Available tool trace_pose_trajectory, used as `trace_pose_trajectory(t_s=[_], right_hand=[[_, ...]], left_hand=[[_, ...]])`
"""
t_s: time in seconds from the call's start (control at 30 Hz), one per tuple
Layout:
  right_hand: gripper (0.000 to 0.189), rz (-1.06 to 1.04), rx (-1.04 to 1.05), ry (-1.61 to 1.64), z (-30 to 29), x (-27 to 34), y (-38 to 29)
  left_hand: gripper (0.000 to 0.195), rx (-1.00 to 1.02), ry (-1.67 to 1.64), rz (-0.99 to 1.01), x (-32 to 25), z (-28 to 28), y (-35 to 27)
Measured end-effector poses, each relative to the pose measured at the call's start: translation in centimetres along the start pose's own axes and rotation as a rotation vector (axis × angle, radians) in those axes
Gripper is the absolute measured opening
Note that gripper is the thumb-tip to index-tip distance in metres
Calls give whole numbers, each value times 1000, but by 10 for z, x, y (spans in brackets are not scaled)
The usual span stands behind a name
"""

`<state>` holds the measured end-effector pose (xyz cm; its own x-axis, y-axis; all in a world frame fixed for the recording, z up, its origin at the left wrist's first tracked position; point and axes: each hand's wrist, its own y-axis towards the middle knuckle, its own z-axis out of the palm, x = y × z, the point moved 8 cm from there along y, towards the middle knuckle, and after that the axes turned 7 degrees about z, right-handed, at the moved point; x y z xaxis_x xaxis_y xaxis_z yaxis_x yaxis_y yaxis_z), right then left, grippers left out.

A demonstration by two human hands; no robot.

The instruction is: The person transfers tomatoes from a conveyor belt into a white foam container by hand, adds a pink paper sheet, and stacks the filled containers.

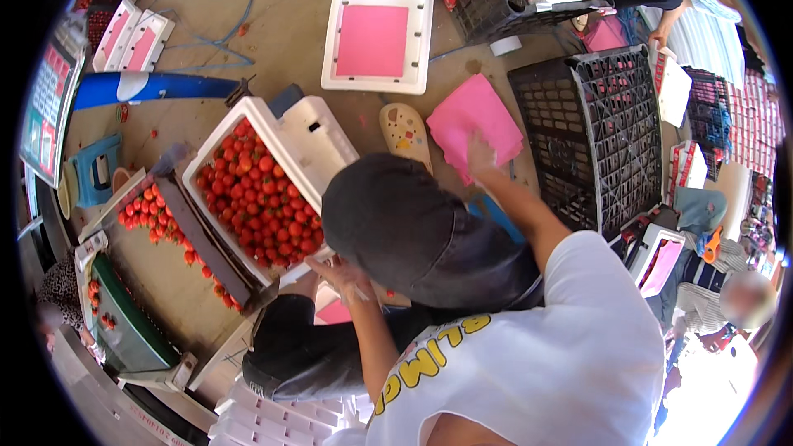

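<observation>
My left hand [346, 280], seemingly in a clear thin glove, is at the near corner of a white foam box [284, 161] full of red cherry tomatoes [257, 201]. Its fingers are extended by the rim and nothing shows in them. My right hand [482, 156] reaches past my bent right knee and lies on a stack of pink sheets [476, 114] on the floor. Whether its fingers pinch a sheet cannot be told. Beyond, a white foam tray [378, 83] has a pink sheet [373, 40] laid in its bottom.
A black plastic crate [588, 142] stands right of the sheets. Loose tomatoes [152, 214] lie beside a grey divider [201, 232] at left. A blue stool [98, 168] and a scale display [52, 111] are farther left. Another person's hand [660, 36] is at upper right.
</observation>
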<state>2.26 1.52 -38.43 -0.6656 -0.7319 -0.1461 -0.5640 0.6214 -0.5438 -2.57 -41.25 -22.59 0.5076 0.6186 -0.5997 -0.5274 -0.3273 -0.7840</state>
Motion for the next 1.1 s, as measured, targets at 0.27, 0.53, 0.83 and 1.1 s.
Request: trace_pose_trajectory(t_s=[0.27,0.53,0.83,1.1], right_hand=[[31,-233,-222,-6,-7,-1,-13],[15,-373,-136,-86,13,2,5],[23,-474,-25,389,-126,-17,12],[20,-519,2,1146,-412,146,-64]], left_hand=[[88,106,107,84,-6,7,-18],[93,-198,46,169,-7,-8,-14],[99,-103,-39,114,5,-1,-4],[96,-92,-158,82,-19,24,-20]])
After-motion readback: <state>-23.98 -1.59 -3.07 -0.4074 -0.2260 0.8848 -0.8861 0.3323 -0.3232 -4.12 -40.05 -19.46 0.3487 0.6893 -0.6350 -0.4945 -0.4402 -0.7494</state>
